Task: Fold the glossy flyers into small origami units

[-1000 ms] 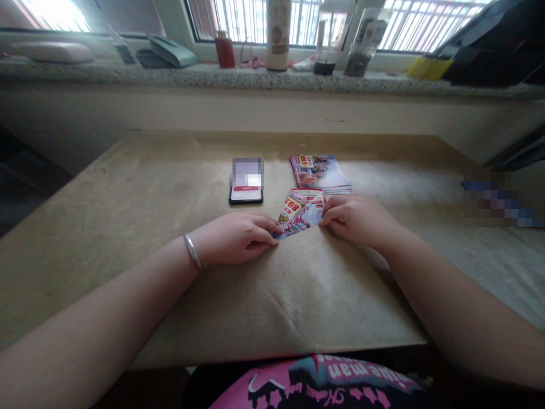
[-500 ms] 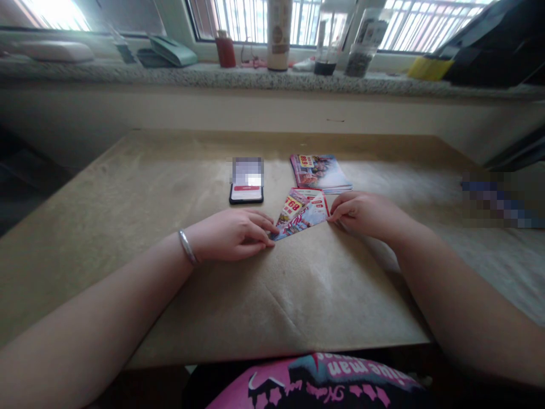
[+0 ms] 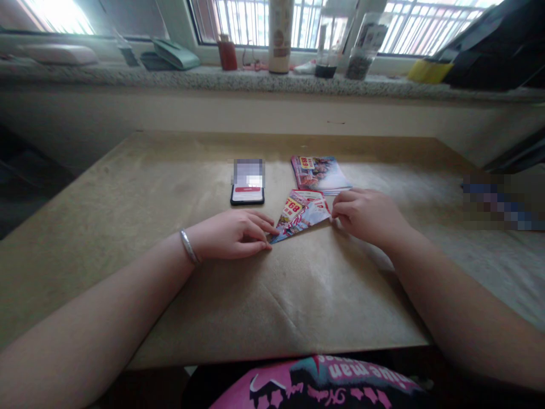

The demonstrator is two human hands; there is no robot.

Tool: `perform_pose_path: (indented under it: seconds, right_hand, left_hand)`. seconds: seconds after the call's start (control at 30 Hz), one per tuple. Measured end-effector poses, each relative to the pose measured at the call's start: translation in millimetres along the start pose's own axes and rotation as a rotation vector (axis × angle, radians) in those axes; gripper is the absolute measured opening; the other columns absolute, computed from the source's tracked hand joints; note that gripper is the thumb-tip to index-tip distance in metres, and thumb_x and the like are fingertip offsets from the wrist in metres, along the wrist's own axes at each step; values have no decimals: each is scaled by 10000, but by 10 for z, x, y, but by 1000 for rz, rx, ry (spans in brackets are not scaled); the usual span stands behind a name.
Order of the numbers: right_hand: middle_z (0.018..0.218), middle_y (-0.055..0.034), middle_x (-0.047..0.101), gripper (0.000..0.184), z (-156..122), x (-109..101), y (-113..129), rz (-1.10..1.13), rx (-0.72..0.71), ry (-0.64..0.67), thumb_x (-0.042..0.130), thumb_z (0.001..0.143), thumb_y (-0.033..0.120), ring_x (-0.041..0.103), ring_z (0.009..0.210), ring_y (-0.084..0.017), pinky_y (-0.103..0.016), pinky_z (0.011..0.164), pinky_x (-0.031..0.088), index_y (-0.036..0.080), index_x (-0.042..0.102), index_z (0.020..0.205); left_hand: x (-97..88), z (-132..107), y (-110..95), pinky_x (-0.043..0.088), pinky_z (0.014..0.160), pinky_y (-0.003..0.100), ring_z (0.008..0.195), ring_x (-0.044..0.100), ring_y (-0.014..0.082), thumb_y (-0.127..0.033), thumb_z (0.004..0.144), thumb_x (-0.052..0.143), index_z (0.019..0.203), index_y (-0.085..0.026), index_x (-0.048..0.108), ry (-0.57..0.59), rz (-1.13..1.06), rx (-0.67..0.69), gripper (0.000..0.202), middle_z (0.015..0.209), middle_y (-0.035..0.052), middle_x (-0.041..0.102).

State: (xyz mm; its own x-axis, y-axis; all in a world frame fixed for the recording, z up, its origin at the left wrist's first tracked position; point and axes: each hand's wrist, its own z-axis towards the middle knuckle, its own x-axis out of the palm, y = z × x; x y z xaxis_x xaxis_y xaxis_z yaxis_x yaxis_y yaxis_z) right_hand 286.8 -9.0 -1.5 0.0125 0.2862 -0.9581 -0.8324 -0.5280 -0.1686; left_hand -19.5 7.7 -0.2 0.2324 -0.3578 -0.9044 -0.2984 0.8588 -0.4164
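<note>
A glossy printed flyer point(image 3: 303, 215), folded over on a slant, lies on the table between my hands, with red and yellow print showing. My left hand point(image 3: 236, 234), with a silver bangle at the wrist, holds its lower left corner between thumb and fingertips. At the right corner, my right hand point(image 3: 364, 211) has its fingers curled in a pinch on the edge; the fingertips are partly hidden. Just behind the flyer lies a stack of similar flyers point(image 3: 321, 174). To the left of the stack rests a phone point(image 3: 247, 196) with its screen lit and partly blurred.
The table point(image 3: 204, 318) has a brown covering with a crease near the front. Behind it, a speckled stone sill point(image 3: 238, 82) carries a red bottle point(image 3: 227, 54), a tall canister point(image 3: 280, 45), clear containers and a yellow object point(image 3: 430, 71). A blurred-out item lies at the right.
The flyer's folded flap has shifted upward at the right, covering more of the white and red panel. My right fingers have curled in closer at that corner; my left hand barely moves.
</note>
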Motion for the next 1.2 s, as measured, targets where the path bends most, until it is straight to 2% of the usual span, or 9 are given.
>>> perform_pose_path:
  seconds: [0.1, 0.2, 0.3, 0.37, 0.53, 0.73, 0.93, 1.2]
  right_hand:
    - [857, -90, 675, 216, 36, -19, 160, -26, -34, -132, 494, 847, 199, 556, 838, -241, -368, 722, 398, 184, 692, 762]
    - [887, -85, 670, 224, 74, 27, 335, 141, -135, -201, 471, 862, 174, 539, 851, -218, -359, 778, 410, 185, 691, 820]
    - [1063, -57, 672, 252, 109, 105, 476, 263, -383, -120, 467, 894, 203, 538, 973, -213, -363, 846, 410, 234, 679, 1028]
    - [1119, -47, 663, 270, 129, 145, 529, 284, -428, -85, 453, 913, 214, 538, 999, -207, -361, 858, 410, 246, 663, 1080]
    - [1152, -54, 641, 286, 163, 166, 556, 279, -432, -28, 443, 924, 225, 532, 1015, -214, -361, 860, 413, 247, 641, 1129]
    - [1118, -75, 634, 313, 174, 168, 529, 258, -431, -10, 493, 882, 198, 528, 1009, -221, -377, 846, 415, 260, 633, 1156]
    - [1125, -62, 641, 342, 166, 137, 490, 267, -408, 11, 506, 851, 153, 534, 1019, -215, -355, 836, 420, 271, 645, 1141]
    - [1117, -68, 650, 355, 134, 109, 425, 275, -372, 16, 504, 825, 116, 561, 1003, -218, -362, 848, 442, 263, 672, 1101]
  left_hand:
    - [0, 7, -2, 469, 992, 337, 1148, 571, 186, -215, 882, 533, 916, -237, 741, -6, -16, 10, 212, 1118, 25, 696]
    - [13, 8, 3, 470, 988, 331, 1124, 583, 185, -178, 864, 534, 907, -229, 733, -25, -26, 26, 210, 1094, 30, 701]
    - [35, 5, 16, 470, 982, 330, 1086, 597, 183, -135, 836, 526, 916, -213, 714, -65, -33, 34, 219, 1084, 39, 696]
    - [47, 6, 21, 470, 975, 331, 1066, 600, 184, -130, 826, 525, 938, -211, 703, -82, -26, 40, 226, 1092, 44, 688]
    - [67, 19, 6, 472, 961, 345, 1046, 594, 197, -139, 812, 527, 1040, -228, 686, -81, 53, 59, 292, 1122, 49, 664]
    - [92, 25, -18, 479, 935, 329, 1005, 594, 191, -152, 811, 532, 1067, -243, 677, -94, 124, 45, 309, 1110, 45, 658]
    - [89, 28, -47, 471, 929, 327, 1000, 580, 198, -167, 816, 532, 1043, -231, 681, -68, 148, 12, 279, 1109, 49, 647]
    - [73, 29, -45, 469, 927, 340, 999, 574, 204, -105, 772, 492, 973, -211, 684, -45, 137, 12, 298, 1104, 52, 643]
